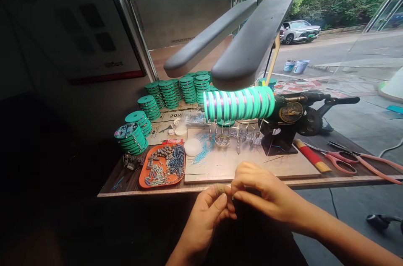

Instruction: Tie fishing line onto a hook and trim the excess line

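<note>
Just in front of the table's front edge, my left hand point(210, 209) and my right hand point(262, 192) meet with thumbs and fingertips pinched. Something tiny and dark shows at the right fingertips, too small to name. Beyond them, a row of green line spools point(239, 104) sits on the shaft of a hand-cranked winder point(292, 113). Small weights point(238, 146) hang below the spools on short lines. An orange tray point(142, 181) to the left holds grey cylindrical weights point(168, 151), dark thin pieces point(176, 163) and pale small tubes point(155, 173).
Stacks of green spools point(170, 94) stand at the back left. A wooden board point(217, 169) carries blue strands point(204, 148), a white round lid point(192, 147) and a small bowl point(222, 141). Scissors point(343, 167) and long-handled pliers point(378, 163) lie right. Grey armrest-like pads point(248, 48) overhang the spools.
</note>
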Demonstrator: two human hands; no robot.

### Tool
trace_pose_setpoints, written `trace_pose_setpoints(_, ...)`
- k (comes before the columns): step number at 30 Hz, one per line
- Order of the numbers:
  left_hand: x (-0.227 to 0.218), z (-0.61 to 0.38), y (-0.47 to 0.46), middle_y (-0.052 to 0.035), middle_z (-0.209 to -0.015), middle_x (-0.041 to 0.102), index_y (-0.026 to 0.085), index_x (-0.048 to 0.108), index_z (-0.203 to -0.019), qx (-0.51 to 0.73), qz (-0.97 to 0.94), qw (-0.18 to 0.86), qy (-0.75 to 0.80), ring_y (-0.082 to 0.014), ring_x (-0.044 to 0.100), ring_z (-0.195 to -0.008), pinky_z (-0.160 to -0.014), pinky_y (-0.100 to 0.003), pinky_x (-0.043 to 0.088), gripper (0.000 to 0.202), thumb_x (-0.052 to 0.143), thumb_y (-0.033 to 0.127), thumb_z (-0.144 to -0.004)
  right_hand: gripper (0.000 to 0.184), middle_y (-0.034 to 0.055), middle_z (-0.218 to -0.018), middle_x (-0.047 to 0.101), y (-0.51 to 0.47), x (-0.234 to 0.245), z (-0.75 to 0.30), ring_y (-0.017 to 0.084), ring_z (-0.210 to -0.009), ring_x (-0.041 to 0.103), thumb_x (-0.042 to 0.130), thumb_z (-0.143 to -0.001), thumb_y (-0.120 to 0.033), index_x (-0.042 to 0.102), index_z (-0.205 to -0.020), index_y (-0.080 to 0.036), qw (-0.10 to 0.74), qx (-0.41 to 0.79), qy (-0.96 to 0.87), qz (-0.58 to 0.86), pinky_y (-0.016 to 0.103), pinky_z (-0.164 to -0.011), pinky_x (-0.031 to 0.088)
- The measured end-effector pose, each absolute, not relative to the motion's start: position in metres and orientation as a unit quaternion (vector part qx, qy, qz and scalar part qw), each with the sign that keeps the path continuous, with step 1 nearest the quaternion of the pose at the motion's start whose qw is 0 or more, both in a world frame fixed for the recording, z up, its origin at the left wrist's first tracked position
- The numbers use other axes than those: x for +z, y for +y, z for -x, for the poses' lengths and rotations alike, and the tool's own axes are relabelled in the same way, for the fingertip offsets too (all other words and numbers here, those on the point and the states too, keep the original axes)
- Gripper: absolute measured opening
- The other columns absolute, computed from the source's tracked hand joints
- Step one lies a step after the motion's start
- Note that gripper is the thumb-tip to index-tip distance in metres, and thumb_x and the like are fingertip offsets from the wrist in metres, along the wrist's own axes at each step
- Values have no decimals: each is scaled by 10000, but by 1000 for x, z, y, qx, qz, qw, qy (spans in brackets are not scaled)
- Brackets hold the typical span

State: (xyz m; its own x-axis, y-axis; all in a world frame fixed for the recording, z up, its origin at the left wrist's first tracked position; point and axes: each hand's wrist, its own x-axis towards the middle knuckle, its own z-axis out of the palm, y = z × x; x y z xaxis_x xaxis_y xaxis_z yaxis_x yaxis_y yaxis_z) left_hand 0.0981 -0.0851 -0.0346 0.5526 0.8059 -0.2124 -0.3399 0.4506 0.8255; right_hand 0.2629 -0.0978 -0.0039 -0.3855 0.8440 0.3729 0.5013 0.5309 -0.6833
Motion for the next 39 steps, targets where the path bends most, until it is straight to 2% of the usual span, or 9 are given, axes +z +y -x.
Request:
trace_pose_setpoints(6,-33,-94,-84,-10,-668,513,129,620,-715,315,-464,761,326,-109,462,-638,-624,-211,396,229,655,355,-714,151,24,-702,523,-98,-7,-262,158,-713,433,425,-862,-149,494,-730,-170,319,168,-844,398,291,-659,329)
trace_pose_setpoints(13,-36,-95,-87,10,-591,463,123,570,-635,302,-412,790,341,-88,401,-562,-574,-203,338,254,666,347,-708,191,28,-692,509,-96,-4,-260,167,-700,410,378,-870,-151,471,-706,-180,252,115,-873,401,312,-670,334)
trace_pose_setpoints(15,-37,-96,-90,13,-596,456,120,563,-620,309,-364,810,342,-81,403,-561,-575,-198,341,245,688,318,-689,188,32,-709,522,-96,-7,-260,172,-720,433,386,-873,-155,491,-720,-182,265,110,-870,401,318,-688,349)
trace_pose_setpoints(19,-42,-98,-97,11,-612,465,115,557,-615,336,-286,832,336,-73,413,-575,-596,-192,369,223,702,269,-684,116,101,-1025,542,-105,-18,-259,226,-991,458,464,-845,-168,549,-923,-180,386,108,-803,441,376,-839,363)
trace_pose_setpoints(21,-45,-99,-100,15,-609,461,111,557,-618,349,-258,844,316,-66,404,-568,-599,-193,381,214,700,251,-692,100,95,-966,562,-112,-24,-256,222,-935,500,480,-841,-196,566,-888,-177,441,171,-734,488,366,-796,398)
trace_pose_setpoints(23,-46,-100,-103,16,-605,461,103,559,-619,353,-232,856,297,-61,405,-564,-604,-194,392,213,698,244,-698,136,50,-776,575,-117,-30,-250,183,-751,542,489,-845,-261,566,-774,-174,461,323,-653,507,324,-677,435)
trace_pose_setpoints(26,-47,-101,-105,10,-605,479,93,578,-645,356,-201,865,291,-63,431,-574,-611,-197,403,201,704,242,-693,214,3,-660,561,-120,-36,-239,144,-620,554,557,-800,-377,552,-782,-164,464,581,-496,448,276,-571,455)
trace_pose_setpoints(28,-47,-101,-106,8,-604,491,91,590,-664,363,-195,862,294,-67,445,-579,-606,-194,402,195,713,241,-684,265,-12,-633,559,-119,-39,-234,126,-588,554,618,-751,-401,551,-802,-151,473,662,-419,404,252,-546,455)
trace_pose_setpoints(39,-43,-99,-110,-8,-607,532,99,593,-605,389,-272,812,339,-78,450,-583,-602,-189,375,212,696,262,-693,280,-41,-550,525,-112,-46,-226,79,-501,521,669,-717,-377,531,-677,-137,510,678,-387,360,193,-498,417)
